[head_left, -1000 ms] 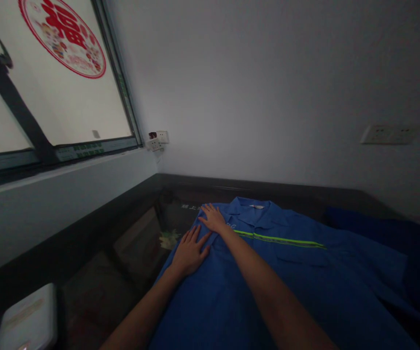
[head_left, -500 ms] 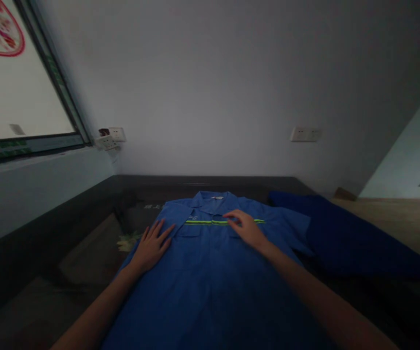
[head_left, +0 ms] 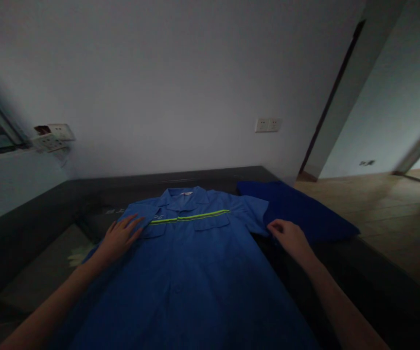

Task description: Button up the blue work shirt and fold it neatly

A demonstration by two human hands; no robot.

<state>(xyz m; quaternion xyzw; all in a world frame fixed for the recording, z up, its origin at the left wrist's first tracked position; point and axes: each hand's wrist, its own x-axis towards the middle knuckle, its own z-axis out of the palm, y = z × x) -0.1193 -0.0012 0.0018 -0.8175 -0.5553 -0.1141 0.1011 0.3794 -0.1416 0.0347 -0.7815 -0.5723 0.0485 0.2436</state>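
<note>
A blue short-sleeved work shirt (head_left: 191,272) lies spread out face up, its collar at the far end and a yellow-green stripe across the chest. The sleeve on the left is folded inward over the chest. My left hand (head_left: 120,237) rests flat on that side with its fingers spread. At the opposite sleeve, my right hand (head_left: 289,237) has its fingers pinched together at the lower corner of the cuff. The fingertips' exact grip on the cloth is partly hidden.
The shirt lies on a dark glossy table (head_left: 100,187) against a grey wall. A darker blue folded cloth (head_left: 301,214) lies at the right, partly beyond the sleeve. Wall sockets (head_left: 267,125) sit above the table. Wooden flooring (head_left: 377,209) shows at right.
My right hand has moved right, from above the chest stripe to the right sleeve's cuff. My left hand stays on the folded sleeve side. The camera view has turned right.
</note>
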